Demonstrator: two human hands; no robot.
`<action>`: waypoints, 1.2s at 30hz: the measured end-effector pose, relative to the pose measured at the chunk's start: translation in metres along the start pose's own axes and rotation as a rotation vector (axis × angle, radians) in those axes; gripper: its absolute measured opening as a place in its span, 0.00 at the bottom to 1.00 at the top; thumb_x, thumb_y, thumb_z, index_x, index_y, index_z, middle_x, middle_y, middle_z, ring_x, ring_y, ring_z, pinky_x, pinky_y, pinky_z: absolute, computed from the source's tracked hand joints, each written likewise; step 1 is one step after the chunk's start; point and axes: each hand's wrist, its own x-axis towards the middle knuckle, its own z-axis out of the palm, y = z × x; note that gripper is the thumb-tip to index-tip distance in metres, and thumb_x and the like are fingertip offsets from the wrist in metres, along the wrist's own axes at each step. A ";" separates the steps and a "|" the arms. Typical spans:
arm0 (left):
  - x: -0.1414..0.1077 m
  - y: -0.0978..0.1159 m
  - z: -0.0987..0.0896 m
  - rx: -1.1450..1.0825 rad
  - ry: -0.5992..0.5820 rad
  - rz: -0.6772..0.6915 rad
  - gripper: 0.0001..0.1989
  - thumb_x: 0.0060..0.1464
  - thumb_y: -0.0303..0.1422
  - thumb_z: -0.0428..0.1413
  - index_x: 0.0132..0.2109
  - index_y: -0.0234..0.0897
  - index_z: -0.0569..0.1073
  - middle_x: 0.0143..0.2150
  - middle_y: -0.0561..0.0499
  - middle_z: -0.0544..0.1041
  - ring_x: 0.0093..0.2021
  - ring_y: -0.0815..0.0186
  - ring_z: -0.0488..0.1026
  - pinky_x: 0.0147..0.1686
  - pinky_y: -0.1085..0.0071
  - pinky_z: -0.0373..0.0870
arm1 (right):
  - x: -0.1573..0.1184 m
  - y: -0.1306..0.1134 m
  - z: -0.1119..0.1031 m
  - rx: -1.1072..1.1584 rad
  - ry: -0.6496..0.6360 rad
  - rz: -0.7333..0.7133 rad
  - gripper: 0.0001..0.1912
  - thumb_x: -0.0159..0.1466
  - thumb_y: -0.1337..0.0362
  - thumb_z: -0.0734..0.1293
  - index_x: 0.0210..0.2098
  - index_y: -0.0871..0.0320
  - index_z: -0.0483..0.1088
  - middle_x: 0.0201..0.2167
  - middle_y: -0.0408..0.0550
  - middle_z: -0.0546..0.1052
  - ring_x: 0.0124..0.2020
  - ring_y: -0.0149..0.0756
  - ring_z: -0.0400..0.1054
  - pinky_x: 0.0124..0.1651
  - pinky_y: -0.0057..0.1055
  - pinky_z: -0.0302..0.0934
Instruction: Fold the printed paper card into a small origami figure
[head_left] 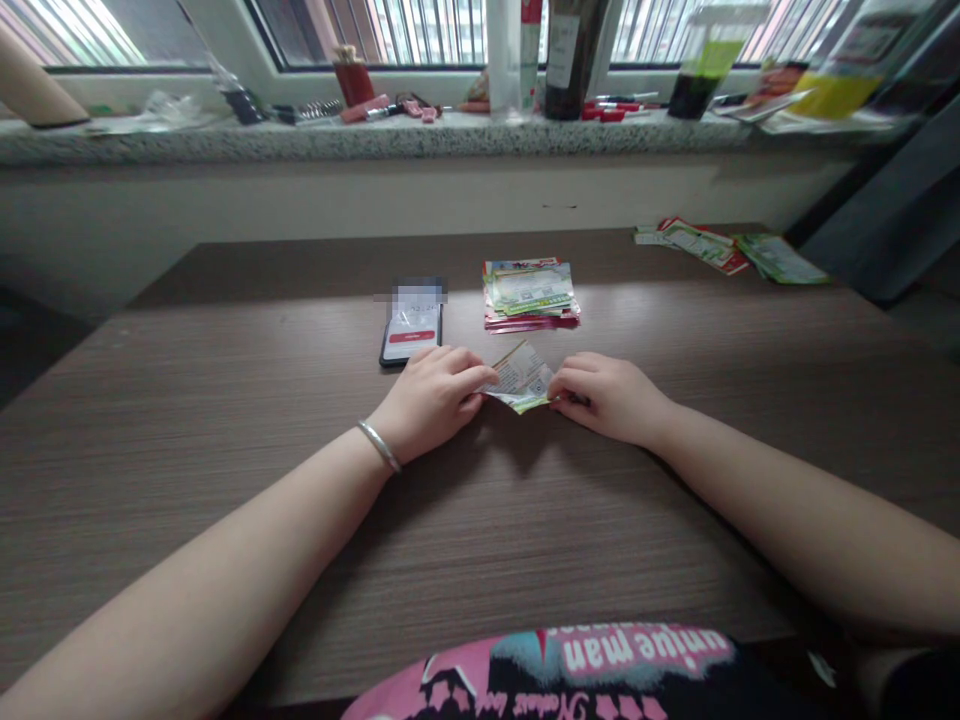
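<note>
A small printed paper slip [523,378], whitish with a green edge, is bent and raised between my two hands over the brown table. The fingers of my left hand [442,395], with a silver bangle above the wrist, are closed on its left end. My right hand [600,392] pinches the right end. Just beyond the slip lies a stack of similar printed slips [531,288] in green, white and red. Beside my left hand a phone [412,325] lies flat with its screen lit; its top part is blurred out.
More printed slips [705,245] are spread at the table's far right corner. Behind the table [225,400], a speckled stone windowsill [420,140] carries a dark bottle [570,60], a cup of dark and green liquid [701,75], a red container [352,78] and several pens.
</note>
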 end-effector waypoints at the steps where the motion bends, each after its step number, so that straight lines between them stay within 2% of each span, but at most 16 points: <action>1: 0.000 0.001 -0.002 0.029 -0.003 0.031 0.09 0.57 0.29 0.52 0.43 0.42 0.74 0.42 0.50 0.75 0.40 0.62 0.69 0.44 0.63 0.63 | 0.000 0.000 0.000 -0.012 -0.006 -0.015 0.04 0.63 0.65 0.63 0.35 0.56 0.70 0.33 0.45 0.73 0.36 0.34 0.65 0.36 0.28 0.56; 4: -0.001 0.004 -0.005 0.074 -0.003 0.090 0.10 0.59 0.30 0.50 0.41 0.44 0.76 0.41 0.52 0.76 0.40 0.62 0.69 0.44 0.62 0.62 | -0.001 0.001 0.000 -0.004 -0.023 -0.049 0.06 0.64 0.61 0.65 0.35 0.55 0.72 0.34 0.44 0.74 0.37 0.35 0.66 0.38 0.29 0.57; 8: 0.000 0.006 -0.006 0.059 -0.043 0.117 0.10 0.61 0.31 0.49 0.41 0.42 0.76 0.41 0.51 0.77 0.39 0.64 0.70 0.39 0.66 0.63 | -0.001 0.003 0.000 -0.005 -0.044 -0.080 0.08 0.64 0.59 0.65 0.37 0.54 0.74 0.36 0.45 0.76 0.39 0.35 0.67 0.40 0.29 0.58; 11: 0.000 0.009 -0.008 0.091 -0.077 0.124 0.10 0.61 0.35 0.50 0.42 0.42 0.76 0.41 0.52 0.78 0.40 0.63 0.71 0.40 0.64 0.64 | 0.000 0.002 0.000 -0.038 -0.039 -0.102 0.10 0.64 0.57 0.64 0.37 0.54 0.75 0.35 0.45 0.76 0.39 0.35 0.67 0.41 0.30 0.59; 18: 0.000 0.021 -0.011 0.064 -0.147 0.222 0.12 0.61 0.38 0.50 0.47 0.41 0.74 0.43 0.50 0.76 0.40 0.64 0.71 0.40 0.67 0.67 | -0.001 -0.008 0.000 -0.200 -0.011 -0.122 0.14 0.67 0.59 0.60 0.36 0.55 0.76 0.34 0.46 0.76 0.35 0.34 0.67 0.37 0.30 0.57; 22: 0.001 0.028 -0.011 0.083 -0.147 0.212 0.14 0.61 0.42 0.50 0.43 0.40 0.76 0.39 0.49 0.76 0.39 0.63 0.71 0.37 0.68 0.68 | 0.000 -0.013 0.001 -0.232 -0.001 -0.096 0.13 0.67 0.59 0.61 0.34 0.55 0.75 0.31 0.46 0.75 0.33 0.33 0.66 0.35 0.29 0.56; 28: 0.001 0.030 -0.014 0.037 -0.107 0.182 0.17 0.63 0.43 0.47 0.39 0.39 0.77 0.36 0.50 0.76 0.37 0.64 0.71 0.35 0.69 0.67 | 0.003 -0.014 -0.001 -0.217 -0.005 -0.145 0.12 0.66 0.61 0.61 0.33 0.56 0.75 0.30 0.47 0.74 0.33 0.33 0.65 0.36 0.29 0.56; 33: 0.001 0.031 -0.015 -0.020 -0.100 0.120 0.17 0.64 0.39 0.46 0.33 0.38 0.76 0.33 0.50 0.75 0.34 0.66 0.71 0.34 0.71 0.66 | 0.003 -0.013 -0.002 -0.191 -0.005 -0.160 0.12 0.66 0.61 0.61 0.34 0.56 0.76 0.31 0.47 0.75 0.34 0.34 0.65 0.37 0.30 0.56; 36: 0.001 0.031 -0.014 -0.035 -0.070 0.055 0.14 0.62 0.37 0.48 0.32 0.37 0.73 0.30 0.51 0.75 0.31 0.67 0.70 0.29 0.72 0.64 | 0.003 -0.012 -0.001 -0.188 -0.005 -0.143 0.12 0.66 0.60 0.62 0.34 0.56 0.76 0.32 0.47 0.75 0.33 0.34 0.65 0.36 0.29 0.56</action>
